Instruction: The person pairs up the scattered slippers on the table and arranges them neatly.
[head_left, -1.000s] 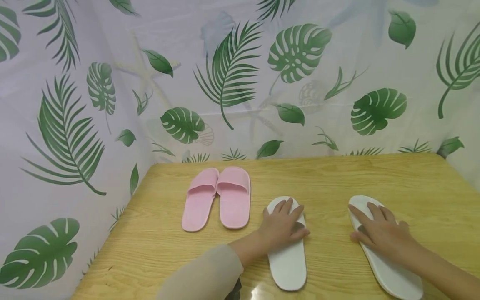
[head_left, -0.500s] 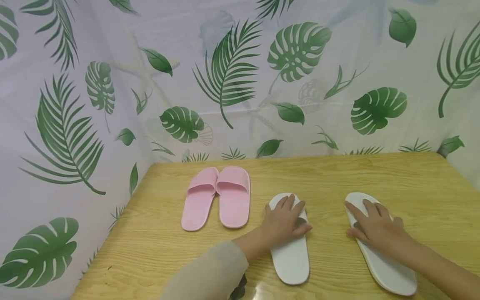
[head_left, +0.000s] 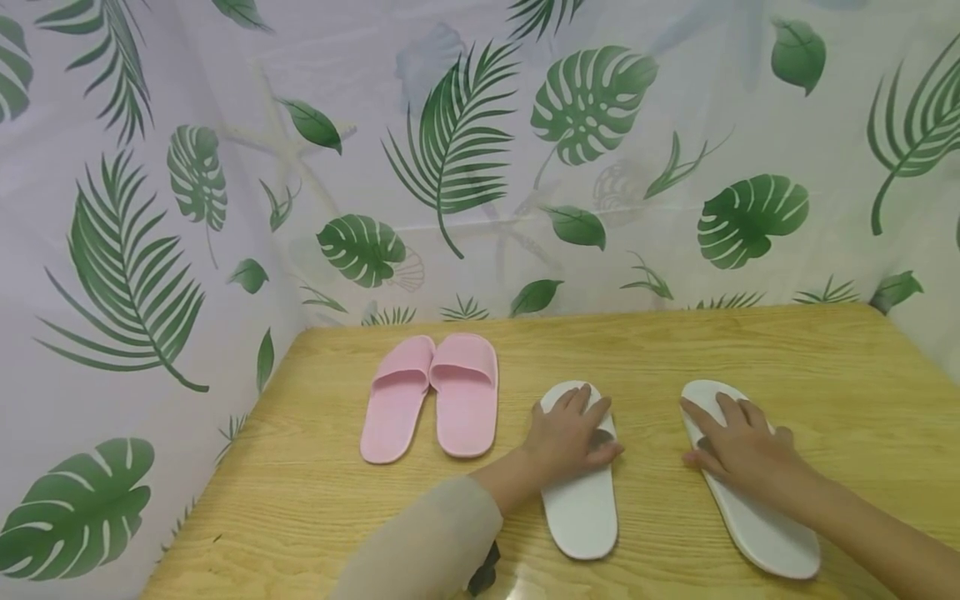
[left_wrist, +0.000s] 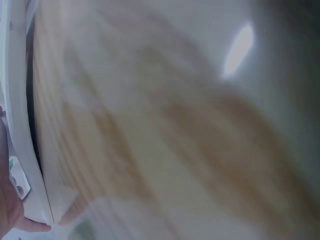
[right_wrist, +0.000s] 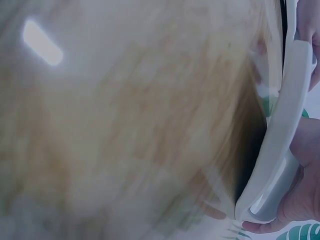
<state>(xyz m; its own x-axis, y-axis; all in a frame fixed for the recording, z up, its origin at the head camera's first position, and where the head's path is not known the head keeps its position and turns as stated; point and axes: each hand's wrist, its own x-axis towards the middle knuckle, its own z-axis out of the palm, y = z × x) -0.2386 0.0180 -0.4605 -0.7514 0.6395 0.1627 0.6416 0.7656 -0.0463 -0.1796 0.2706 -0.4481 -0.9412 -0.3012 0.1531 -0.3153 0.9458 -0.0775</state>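
Note:
Two white slippers lie sole-down on the wooden tabletop. Across the strap of the left white slipper, my left hand rests with fingers spread toward the toe and the thumb over the right edge. My right hand lies likewise on the right white slipper, its thumb at the left edge. Both straps are mostly hidden beneath the hands. In the right wrist view, the side of the white slipper shows a dark gap beneath it. A pair of pink slippers sits to the left, toes touching.
The glossy wood-grain table reflects light. Behind it and on the left hangs a white curtain printed with green leaves. A grey sleeve covers the left forearm, and a small dark object shows beneath it.
Both white slippers have slid forward with the hands on them. The right one has also shifted left, narrowing the space between them. The pink slippers have stayed put.

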